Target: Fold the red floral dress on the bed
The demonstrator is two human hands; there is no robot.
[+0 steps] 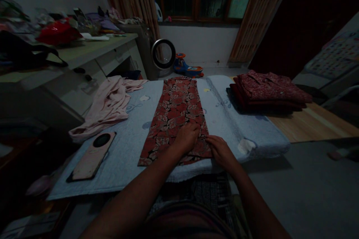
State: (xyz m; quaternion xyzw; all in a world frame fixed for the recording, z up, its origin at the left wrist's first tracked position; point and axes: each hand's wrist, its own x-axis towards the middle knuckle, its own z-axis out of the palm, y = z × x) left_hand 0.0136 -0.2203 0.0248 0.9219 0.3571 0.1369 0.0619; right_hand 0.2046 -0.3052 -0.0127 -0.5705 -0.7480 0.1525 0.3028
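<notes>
A red floral garment [179, 104] lies folded into a long strip on the light blue cloth-covered table, running away from me. My left hand [187, 137] rests on its near part with curled fingers, closed on the fabric; the fingertips are partly hidden. At the strip's right edge, my right hand [222, 151] pinches the fabric between thumb and fingers. The near end of the garment reaches almost to the table's front edge, and its left corner lies flat.
A pink crumpled garment [105, 106] and a phone [92, 157] lie on the left of the light blue cloth [129, 160]. Folded dark red clothes [272, 91] are stacked at right, partly over a wooden surface [316, 123]. A cluttered desk [84, 58] stands left.
</notes>
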